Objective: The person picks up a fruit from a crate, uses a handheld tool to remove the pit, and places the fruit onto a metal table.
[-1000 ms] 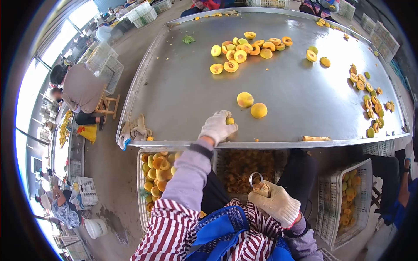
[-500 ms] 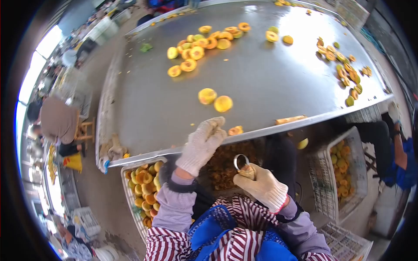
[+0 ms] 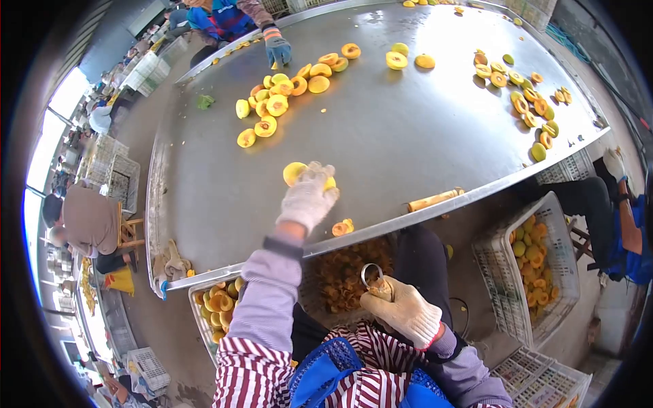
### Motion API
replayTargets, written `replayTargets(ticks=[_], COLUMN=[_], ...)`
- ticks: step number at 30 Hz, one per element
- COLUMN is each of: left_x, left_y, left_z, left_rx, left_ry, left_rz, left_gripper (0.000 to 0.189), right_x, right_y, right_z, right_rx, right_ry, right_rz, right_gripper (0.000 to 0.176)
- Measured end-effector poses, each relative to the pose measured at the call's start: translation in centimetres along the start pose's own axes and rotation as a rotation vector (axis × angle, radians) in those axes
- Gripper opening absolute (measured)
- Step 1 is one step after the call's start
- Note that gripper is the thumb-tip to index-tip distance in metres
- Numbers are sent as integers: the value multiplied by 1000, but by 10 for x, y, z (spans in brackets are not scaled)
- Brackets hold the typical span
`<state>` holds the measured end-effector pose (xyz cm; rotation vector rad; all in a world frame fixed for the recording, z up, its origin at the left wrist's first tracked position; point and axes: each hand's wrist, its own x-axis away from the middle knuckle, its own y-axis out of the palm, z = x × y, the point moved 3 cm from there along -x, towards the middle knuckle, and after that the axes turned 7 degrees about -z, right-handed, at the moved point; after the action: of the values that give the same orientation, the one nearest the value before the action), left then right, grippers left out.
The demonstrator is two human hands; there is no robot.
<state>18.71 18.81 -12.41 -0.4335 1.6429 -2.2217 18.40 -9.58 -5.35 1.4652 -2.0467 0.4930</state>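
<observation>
My left hand [image 3: 308, 198], in a whitish work glove, reaches over the metal table with its fingers curled over a yellow peach half [image 3: 330, 183], which they partly hide. Another peach half [image 3: 294, 173] lies just beside these fingers. Near the table edge is a small orange fruit piece [image 3: 343, 227]. In front of my body, my right hand [image 3: 403, 311], gloved too, is closed around the short handle of a ring-bladed pitting knife [image 3: 371, 275]. The metal ring points up and away from the fist.
Several cut peaches [image 3: 277, 105] lie farther back, others to the right [image 3: 534, 109]. A wooden stick [image 3: 435, 200] rests at the near edge. Fruit crates stand left [image 3: 197, 299] and right [image 3: 486, 272]. Across the table is a co-worker's gloved hand [image 3: 277, 49].
My left hand has moved forward from the table edge onto a peach half. My right hand still holds the pitting knife. A co-worker's gloved hand has appeared at the far side. The view has shifted.
</observation>
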Motion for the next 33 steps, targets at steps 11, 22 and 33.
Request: replayTargets(ticks=[11, 22, 33], left_x=[56, 144, 174], left_y=[-31, -69, -93], left_z=[47, 111, 128], left_rx=[1846, 2023, 1749], left_ry=[-73, 20, 257], left_rz=[-268, 105, 194], left_gripper=[46, 42, 34], right_x=[5, 10, 39], right_y=[-5, 26, 47], right_z=[-21, -28, -35], right_rx=[-295, -94, -176], right_ry=[-22, -236, -208], right_rz=[-95, -31, -175], right_gripper=[25, 33, 28])
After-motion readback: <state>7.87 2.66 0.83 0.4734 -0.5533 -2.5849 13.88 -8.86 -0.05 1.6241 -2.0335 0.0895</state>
